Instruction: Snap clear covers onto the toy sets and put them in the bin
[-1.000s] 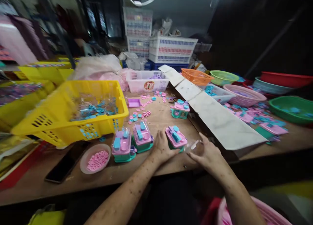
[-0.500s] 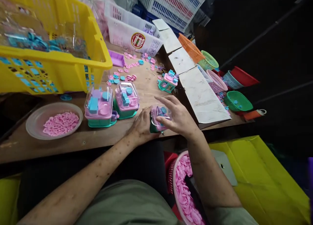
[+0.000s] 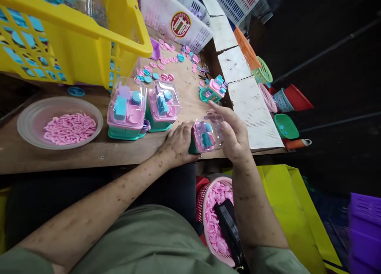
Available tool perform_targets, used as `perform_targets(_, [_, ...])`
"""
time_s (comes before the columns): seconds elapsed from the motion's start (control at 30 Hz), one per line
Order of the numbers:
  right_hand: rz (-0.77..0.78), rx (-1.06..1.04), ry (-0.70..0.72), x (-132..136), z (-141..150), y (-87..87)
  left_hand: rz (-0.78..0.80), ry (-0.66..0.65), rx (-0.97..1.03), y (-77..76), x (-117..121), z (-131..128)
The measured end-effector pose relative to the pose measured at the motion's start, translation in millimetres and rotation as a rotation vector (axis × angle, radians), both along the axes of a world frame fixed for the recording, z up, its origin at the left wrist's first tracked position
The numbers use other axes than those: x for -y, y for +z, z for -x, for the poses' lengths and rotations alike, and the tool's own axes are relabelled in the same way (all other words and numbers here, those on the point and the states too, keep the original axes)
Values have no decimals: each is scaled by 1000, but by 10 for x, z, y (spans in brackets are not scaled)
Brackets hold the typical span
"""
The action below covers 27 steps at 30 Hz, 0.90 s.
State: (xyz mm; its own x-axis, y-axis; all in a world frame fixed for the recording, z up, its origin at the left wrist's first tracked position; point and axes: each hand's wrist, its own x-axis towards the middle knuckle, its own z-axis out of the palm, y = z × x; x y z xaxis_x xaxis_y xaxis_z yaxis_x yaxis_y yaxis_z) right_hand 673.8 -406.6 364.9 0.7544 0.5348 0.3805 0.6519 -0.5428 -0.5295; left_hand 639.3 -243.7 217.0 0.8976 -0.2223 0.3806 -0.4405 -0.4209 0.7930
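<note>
At the table's front edge, my left hand [image 3: 178, 144] wraps around the green base of a small toy house [image 3: 205, 139]. The toy leans to the right, its pink top bearing small blue and purple parts. A clear plastic cover [image 3: 218, 125] lies over that top. My right hand [image 3: 238, 135] grips this cover from the right, thumb and fingers around its side; some fingertips are hidden. Left of my hands stand two similar toy houses with clear covers, one nearer [image 3: 126, 115] and one behind it [image 3: 163, 107]. An uncovered toy house [image 3: 213, 89] stands farther back.
A shallow bowl of pink pieces [image 3: 97, 103] stands on the left, below a yellow crate [image 3: 77, 32]. Loose pink and blue parts [image 3: 160, 66] lie at the back. Cardboard [image 3: 253, 111] borders the right side. A pink basket [image 3: 205, 202] of pink pieces sits below the edge.
My right hand has gone from spread fingers over the toy to a hold on its cover's right side. The toy now leans right. My left hand stays on the base; the view has shifted.
</note>
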Motion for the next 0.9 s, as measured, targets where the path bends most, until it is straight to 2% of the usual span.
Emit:
perform_targets(0.1, [66, 60, -33, 14, 21, 85, -17, -2, -21, 13, -4, 8])
perform_targets(0.2, [226, 132, 31, 57, 1, 111, -22, -1, -28, 24, -7, 6])
perform_targets(0.27, [271, 140, 65, 80, -9, 82, -22, -10, -18, 32, -10, 5])
perform_targets(0.57, [273, 277, 39, 82, 45, -57, -61, 7, -29, 84, -22, 33])
perform_targets(0.9, [298, 226, 67, 19, 29, -17, -106, 14, -10, 91, -33, 57])
